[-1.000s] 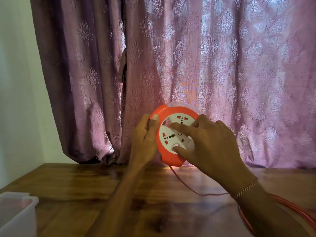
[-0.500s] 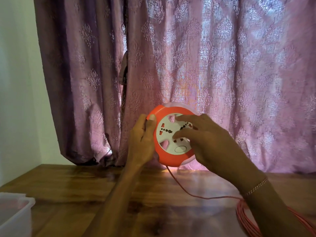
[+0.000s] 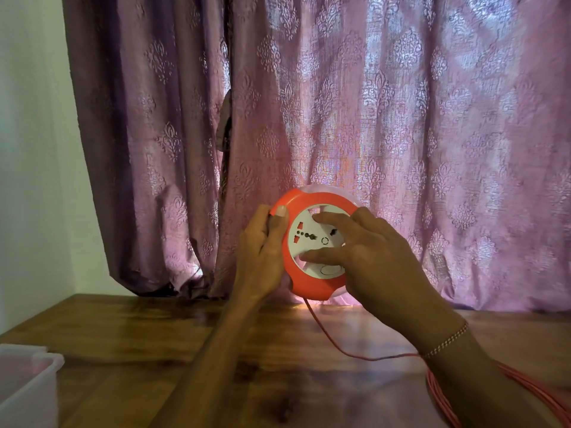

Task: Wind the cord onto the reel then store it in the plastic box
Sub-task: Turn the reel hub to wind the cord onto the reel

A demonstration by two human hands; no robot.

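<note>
An orange round cord reel (image 3: 312,287) with a white socket face (image 3: 306,239) is held upright above the wooden table. My left hand (image 3: 262,257) grips its left rim, thumb on the orange edge. My right hand (image 3: 367,257) presses on the white face, index and thumb set in its finger recesses. A thin orange cord (image 3: 333,341) drops from the reel's bottom, runs right across the table and joins a loose bundle of cord (image 3: 445,400) beside my right forearm. The plastic box (image 3: 27,384), translucent white, sits at the lower left corner, partly cut off.
A wooden table (image 3: 154,350) fills the lower view. A purple patterned curtain (image 3: 340,118) hangs close behind the reel, reaching the table's back edge. A pale wall (image 3: 31,149) stands to the left.
The white socket face has turned under my right hand's fingers; the sockets sit at a different angle. The reel and left hand stayed nearly in place. The cord's slack on the table shifted slightly.
</note>
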